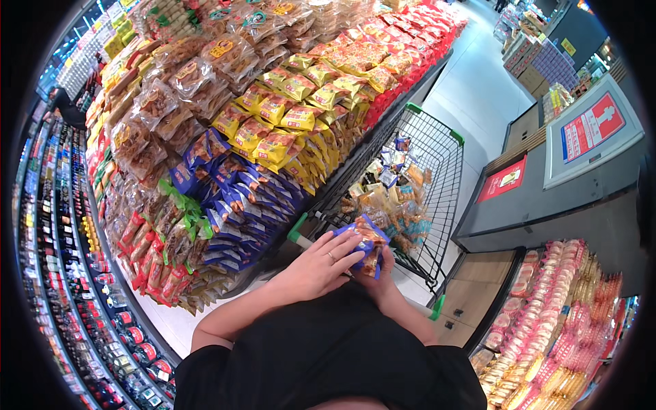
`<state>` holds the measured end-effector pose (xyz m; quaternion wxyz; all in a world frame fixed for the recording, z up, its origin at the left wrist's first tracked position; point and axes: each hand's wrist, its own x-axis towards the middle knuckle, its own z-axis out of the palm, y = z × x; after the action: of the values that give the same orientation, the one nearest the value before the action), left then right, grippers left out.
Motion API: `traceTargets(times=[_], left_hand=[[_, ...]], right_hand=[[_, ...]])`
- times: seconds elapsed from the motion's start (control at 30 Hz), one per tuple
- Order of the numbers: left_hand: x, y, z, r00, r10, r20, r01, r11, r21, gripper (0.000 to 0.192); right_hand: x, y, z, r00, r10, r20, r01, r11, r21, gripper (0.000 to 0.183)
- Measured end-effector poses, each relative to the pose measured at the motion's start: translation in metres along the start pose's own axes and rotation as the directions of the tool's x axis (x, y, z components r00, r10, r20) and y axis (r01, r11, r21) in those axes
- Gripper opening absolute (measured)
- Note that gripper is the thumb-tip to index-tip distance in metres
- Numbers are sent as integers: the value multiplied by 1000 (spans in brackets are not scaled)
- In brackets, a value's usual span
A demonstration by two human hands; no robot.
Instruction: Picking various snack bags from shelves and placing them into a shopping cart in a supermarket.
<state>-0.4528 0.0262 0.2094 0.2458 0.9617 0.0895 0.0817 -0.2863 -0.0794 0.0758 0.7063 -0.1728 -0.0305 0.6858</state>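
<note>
Two bare hands hold a blue snack packet (373, 241) in front of my body, just above the handle end of a wire shopping cart (445, 174). My left hand (320, 264), with a ring on one finger, lies across the packet's left side and upper face. Beneath and to the right, my right hand (379, 274) grips its lower right part; some of its fingers are hidden. Inside the cart is a loose pile of small wrapped snacks (394, 192) and clear bags. Similar blue packets (246, 200) are stacked on the display at the left.
Yellow packets (287, 118) and clear bags of brown food (189, 77) cover the big display beside the cart. Bottles fill shelves (66, 246) at far left, near a person in dark clothes (66, 105). A grey counter (512, 215) and packaged baked goods (548, 318) stand at right.
</note>
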Motion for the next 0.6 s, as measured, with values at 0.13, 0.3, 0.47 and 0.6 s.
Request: traceTargets(times=[0.13,0.3,0.47,0.6], left_hand=[[-7,3,-4,991,-134,-14,134,991,14,64],[-37,-11,-18,968,-249,12,249,968,18,66],[-63,-25,-67,958,-284,-33,285,943,170,60],[-87,-29,-118,891,-393,-227,440,869,226,55]], right_hand=[[12,-15,-37,995,-103,-12,103,990,99,86],[87,-95,-83,947,-295,128,282,953,112,69],[184,-214,-103,846,-381,-373,486,839,244,70],[207,-194,-80,842,-218,-493,232,972,-34,52]])
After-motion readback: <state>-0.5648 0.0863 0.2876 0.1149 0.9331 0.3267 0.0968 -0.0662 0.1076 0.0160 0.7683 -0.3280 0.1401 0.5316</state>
